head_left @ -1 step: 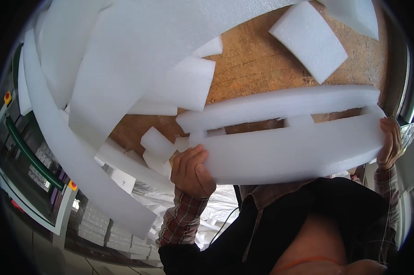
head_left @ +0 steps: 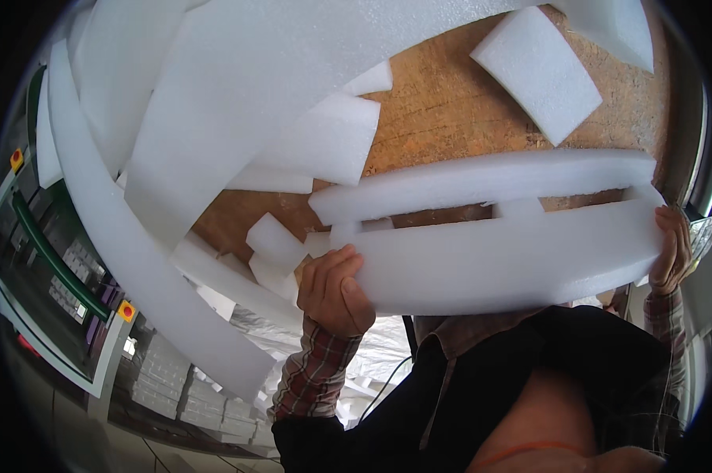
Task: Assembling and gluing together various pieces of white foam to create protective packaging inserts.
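Note:
A white foam frame [head_left: 482, 256] lies crosswise in front of me. Its two long bars are joined by short blocks, with gaps between them. Around the left end of the near bar is my left hand [head_left: 336, 292], its fingers curled over the edge and thumb at the side. My right hand [head_left: 671, 248] grips the opposite end of the same bar, fingers folded over its corner. The far bar [head_left: 490, 183] runs alongside, touched by neither hand. Small foam blocks [head_left: 275, 240] lie just beyond my left hand.
Large white foam sheets [head_left: 222, 94] cover the far left of the brown wooden table [head_left: 431, 102]. A rectangular foam piece [head_left: 539, 75] lies beyond the frame. One long foam strip [head_left: 147, 276] hangs past the table's left side, near a metal-framed machine with a green bar [head_left: 52, 252].
The whole scene sits slightly further right in the picture, as the view has shifted a little. Both hands keep the same grip on the foam frame.

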The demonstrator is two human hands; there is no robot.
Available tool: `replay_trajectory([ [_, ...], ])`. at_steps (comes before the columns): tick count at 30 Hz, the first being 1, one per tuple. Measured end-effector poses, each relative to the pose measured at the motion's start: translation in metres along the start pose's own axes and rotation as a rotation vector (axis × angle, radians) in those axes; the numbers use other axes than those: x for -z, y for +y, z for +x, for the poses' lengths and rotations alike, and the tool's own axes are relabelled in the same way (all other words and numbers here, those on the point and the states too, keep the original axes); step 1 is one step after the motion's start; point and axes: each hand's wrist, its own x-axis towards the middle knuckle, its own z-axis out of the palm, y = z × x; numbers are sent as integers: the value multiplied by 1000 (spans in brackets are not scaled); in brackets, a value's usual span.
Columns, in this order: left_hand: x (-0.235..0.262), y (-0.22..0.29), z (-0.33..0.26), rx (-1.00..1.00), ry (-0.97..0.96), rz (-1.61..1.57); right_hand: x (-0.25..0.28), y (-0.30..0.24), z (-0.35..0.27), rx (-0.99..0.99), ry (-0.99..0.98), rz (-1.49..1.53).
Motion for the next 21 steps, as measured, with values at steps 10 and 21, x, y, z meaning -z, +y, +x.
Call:
replay_trajectory([
  [10,1,3,8,-136,189,-72,5,-15,14,27,75,-26],
  [21,16,12,9,-182,264,-13,17,-35,18,59,210,-54],
])
